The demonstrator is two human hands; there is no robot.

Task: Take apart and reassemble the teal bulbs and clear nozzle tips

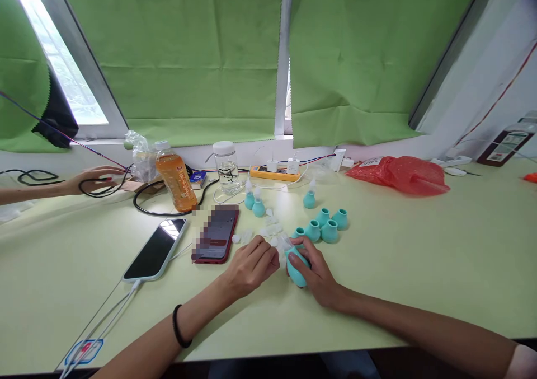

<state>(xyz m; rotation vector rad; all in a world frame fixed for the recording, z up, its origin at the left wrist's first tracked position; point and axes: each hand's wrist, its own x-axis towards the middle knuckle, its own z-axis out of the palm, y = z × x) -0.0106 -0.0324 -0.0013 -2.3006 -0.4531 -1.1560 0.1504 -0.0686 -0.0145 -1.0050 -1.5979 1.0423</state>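
My right hand (319, 275) grips a teal squeeze bulb (297, 271), tilted with its translucent tip (286, 242) pointing up and left. Close beside that tip, my left hand (251, 266) is closed with its fingers curled; whatever they may pinch is hidden. Small translucent white parts (273, 228) lie scattered just beyond my hands. Several teal bulbs with open necks (329, 232) stand behind my right hand. Farther back, three teal bulbs carry clear tips: one bulb (309, 199) on the right, a pair (258, 207) to the left.
Left of my hands lie a red-cased phone (218, 236) and a pale-cased phone (155, 250) with white cables. Behind stand an orange drink bottle (176, 177), a lidded jar (226, 172) and an orange power strip (274, 173). A red plastic bag (398, 174) lies right; another person's hand (98, 180) holds black cable.
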